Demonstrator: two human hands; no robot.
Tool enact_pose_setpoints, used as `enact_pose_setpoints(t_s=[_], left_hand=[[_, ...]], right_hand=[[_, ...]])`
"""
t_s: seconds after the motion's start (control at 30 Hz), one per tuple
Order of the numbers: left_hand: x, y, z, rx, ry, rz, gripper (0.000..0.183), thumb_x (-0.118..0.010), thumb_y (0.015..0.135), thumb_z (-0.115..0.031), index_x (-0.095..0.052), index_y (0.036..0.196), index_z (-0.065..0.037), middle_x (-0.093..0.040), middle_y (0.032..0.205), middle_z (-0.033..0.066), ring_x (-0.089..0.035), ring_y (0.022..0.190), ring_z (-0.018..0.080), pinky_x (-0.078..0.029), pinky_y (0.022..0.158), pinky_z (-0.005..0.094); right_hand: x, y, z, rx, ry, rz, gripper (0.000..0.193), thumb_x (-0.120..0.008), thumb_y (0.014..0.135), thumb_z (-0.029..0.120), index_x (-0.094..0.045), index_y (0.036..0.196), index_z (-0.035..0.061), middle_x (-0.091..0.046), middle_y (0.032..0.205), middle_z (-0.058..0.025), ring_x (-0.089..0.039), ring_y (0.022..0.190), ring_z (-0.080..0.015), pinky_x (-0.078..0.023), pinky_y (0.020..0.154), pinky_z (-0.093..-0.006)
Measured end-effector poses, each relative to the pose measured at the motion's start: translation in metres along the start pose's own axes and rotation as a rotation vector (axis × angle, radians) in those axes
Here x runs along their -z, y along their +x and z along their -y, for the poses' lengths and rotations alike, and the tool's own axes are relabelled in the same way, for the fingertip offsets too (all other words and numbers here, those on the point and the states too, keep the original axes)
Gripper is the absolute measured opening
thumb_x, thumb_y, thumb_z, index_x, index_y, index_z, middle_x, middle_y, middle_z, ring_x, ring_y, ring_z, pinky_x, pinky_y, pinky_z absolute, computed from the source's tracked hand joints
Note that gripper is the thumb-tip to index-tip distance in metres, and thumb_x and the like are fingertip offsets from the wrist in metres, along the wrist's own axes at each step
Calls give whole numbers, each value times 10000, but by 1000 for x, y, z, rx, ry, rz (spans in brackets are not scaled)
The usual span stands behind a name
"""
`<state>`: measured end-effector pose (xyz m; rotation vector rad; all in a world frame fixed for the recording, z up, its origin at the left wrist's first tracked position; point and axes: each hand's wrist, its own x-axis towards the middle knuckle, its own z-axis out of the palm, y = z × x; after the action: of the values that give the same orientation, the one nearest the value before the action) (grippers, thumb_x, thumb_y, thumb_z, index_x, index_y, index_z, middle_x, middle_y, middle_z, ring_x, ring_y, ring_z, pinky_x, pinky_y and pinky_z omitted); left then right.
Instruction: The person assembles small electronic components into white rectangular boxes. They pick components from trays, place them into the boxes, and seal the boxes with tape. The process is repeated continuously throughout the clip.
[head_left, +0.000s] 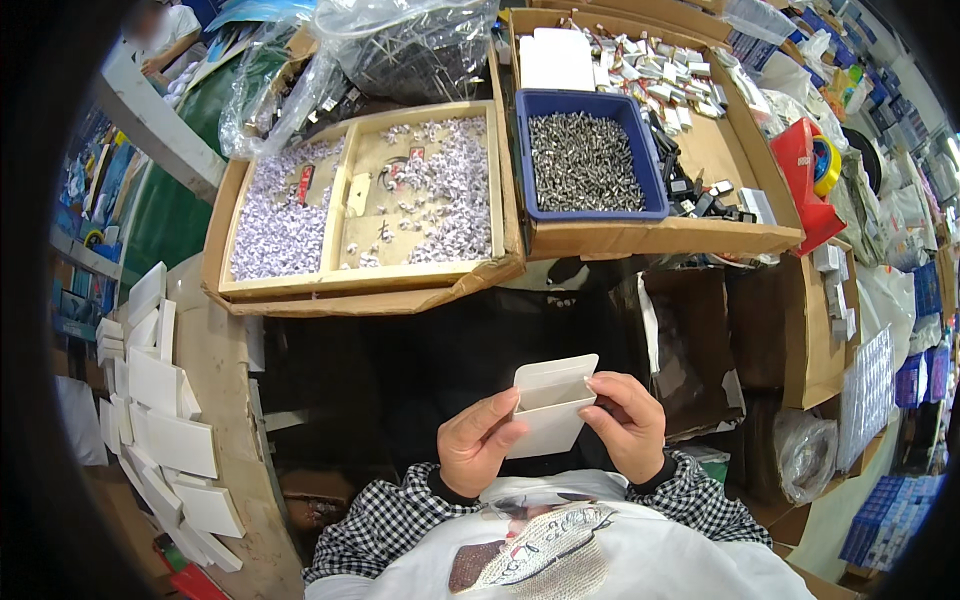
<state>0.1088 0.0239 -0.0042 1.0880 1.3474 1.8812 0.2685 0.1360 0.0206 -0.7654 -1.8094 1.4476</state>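
- Head view: the white box (pixel 548 432) is in front of the person's chest, held between both hands, tilted, its mouth uppermost and its flap (pixel 556 371) raised along the far side.
- The left hand (pixel 480 440) grips the box's left edge near the top, thumb toward the near face.
- The right hand (pixel 628 420) pinches the upper right corner, thumb and forefinger at the rim (whether anything lies inside, I cannot tell).
- The step seems to be working the box's mouth; light, even pressure from both sides should suit it best, since thin card would probably crease under a hard squeeze.
- Spreading the rim gently, clear of the flap's fold, should make the opening square.
- More white boxes (pixel 178 440) lie overlapped on the worktop (pixel 222 385) at left, well apart from the hands.
- Beyond sit a divided tray (pixel 336 205) and a blue bin (pixel 598 214).
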Motion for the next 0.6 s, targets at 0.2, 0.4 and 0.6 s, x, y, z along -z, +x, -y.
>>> enact_pose_setpoints(t_s=[0.2, 0.4, 0.6], left_hand=[[16, -4, -5, 267, 279, 174, 177, -604, 911, -96, -626, 1079, -45, -654, 930, 81, -605, 747, 109, -489, 644, 228], [20, 3, -5, 450, -12, 133, 147, -544, 949, -88, -559, 1084, -32, -623, 985, 56, -589, 901, 100, -484, 803, 229], [24, 4, -6, 615, -116, 31, 153, -566, 921, -29, -485, 1051, -17, -610, 1073, 123, -600, 964, 137, -497, 844, 251]], right_hand=[[8, -4, -5, -239, -38, 234, 170, -693, 817, 50, -652, 975, 3, -611, 1021, -100, -608, 835, -137, -521, 727, -246], [-8, 17, -7, -343, 333, 129, 121, -666, 849, 57, -641, 955, 6, -596, 1050, -97, -603, 871, -137, -512, 748, -248], [0, 33, 0, -199, 0, 361, 173, -678, 830, 57, -644, 992, 8, -641, 997, -91, -614, 921, -167, -498, 812, -278]])
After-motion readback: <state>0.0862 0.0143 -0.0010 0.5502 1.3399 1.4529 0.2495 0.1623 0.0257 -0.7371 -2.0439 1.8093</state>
